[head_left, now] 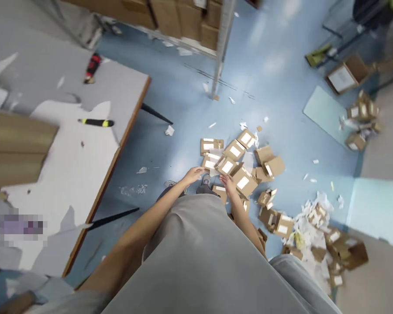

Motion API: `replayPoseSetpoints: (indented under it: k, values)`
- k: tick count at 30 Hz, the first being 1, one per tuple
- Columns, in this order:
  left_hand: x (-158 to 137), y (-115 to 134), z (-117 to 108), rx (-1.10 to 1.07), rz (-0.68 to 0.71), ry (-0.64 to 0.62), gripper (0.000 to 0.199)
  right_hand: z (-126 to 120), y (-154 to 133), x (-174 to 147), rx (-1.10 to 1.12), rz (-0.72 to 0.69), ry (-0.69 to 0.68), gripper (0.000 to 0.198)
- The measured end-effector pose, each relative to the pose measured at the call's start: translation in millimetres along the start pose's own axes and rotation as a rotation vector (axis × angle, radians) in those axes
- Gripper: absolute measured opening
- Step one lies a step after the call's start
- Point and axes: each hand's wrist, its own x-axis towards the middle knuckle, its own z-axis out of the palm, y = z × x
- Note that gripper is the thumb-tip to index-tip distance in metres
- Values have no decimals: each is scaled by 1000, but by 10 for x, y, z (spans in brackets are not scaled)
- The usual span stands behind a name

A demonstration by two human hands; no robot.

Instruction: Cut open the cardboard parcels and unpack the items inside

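Observation:
My left hand [194, 174] is low over the floor, fingers stretched out toward a small labelled cardboard box [207, 162]. My right hand [228, 185] is a short way to its right, with its fingers extended, just below another small cardboard box [226, 165] with a white label. Neither hand shows a grip on anything; whether the fingertips touch the boxes I cannot tell. Beside my right hand is a larger box [244, 181]. More flattened and labelled boxes lie around, such as one box [235, 149] above. A translucent sheet [248, 161] lies among them.
On the left stands a table [114, 161] with a yellow-black cutter [96, 122], a red-black tool [92, 67] and a brown cardboard piece [16, 146]. A metal shelf post [223, 48] rises ahead. Crumpled packing waste [309, 226] and opened boxes [350, 250] pile at right.

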Motion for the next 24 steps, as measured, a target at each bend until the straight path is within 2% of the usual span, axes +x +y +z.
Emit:
replayPoseSetpoints:
  k: [3, 6, 12, 19, 24]
  values:
    - [-237, -152, -761, -203, 10, 161, 52, 819, -158, 28, -144, -72, -222, 32]
    - [-541, -370, -1471, -382, 52, 286, 62, 1540, -199, -105, -266, -137, -370, 32]
    - [-1191, -880, -2655, -668, 162, 472, 64, 2820, 1, -553, -468, -195, -573, 34]
    - [-1766, -1380, -3669, -880, 230, 717, 72, 4247, 377, -1010, -644, -249, -745, 39]
    - [-1934, -1469, -4202, -965, 247, 825, 65, 5246, 405, -1224, -757, -331, -903, 39]
